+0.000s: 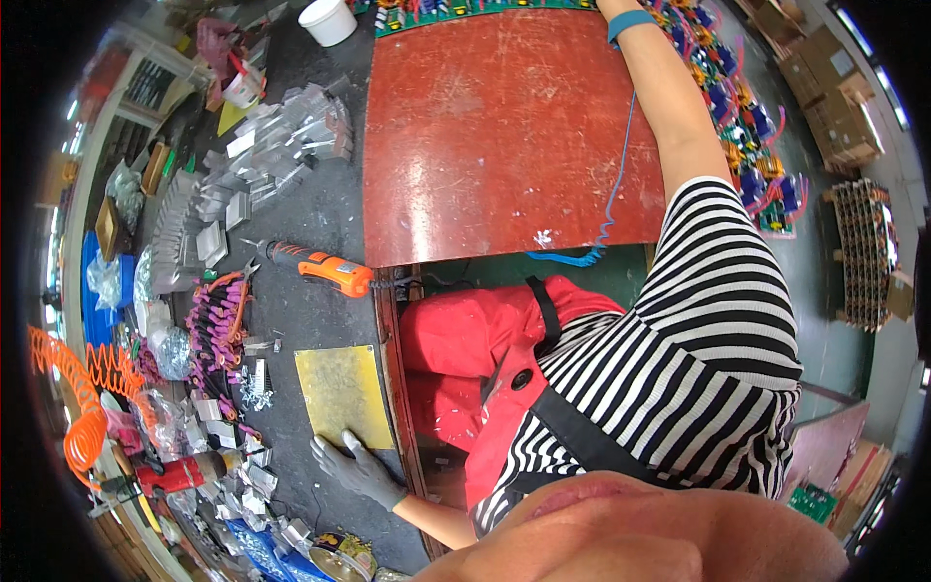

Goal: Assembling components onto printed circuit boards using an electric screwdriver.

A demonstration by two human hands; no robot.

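Observation:
My left hand [364, 473], in a grey glove, lies flat on the dark tabletop with its fingers spread. Its thumb and fingertips are at the lower edge of a worn yellow sheet [341, 393], and I see nothing held in it. My right arm reaches to the top edge of the picture. Most of my right hand [609, 6] is cut off there, next to a row of green circuit boards [465, 12], so its fingers do not show. A blue band [630, 23] circles that wrist. An orange and black electric screwdriver [335, 272] lies on the table beyond the sheet.
A scratched red board [514, 136] covers much of the bench, with a coiled blue cord [582, 258] at its edge. Grey metal pieces [301, 131], purple-coated parts [218, 325] and a red power tool [179, 472] crowd the left. A white tub [328, 23] stands at the top.

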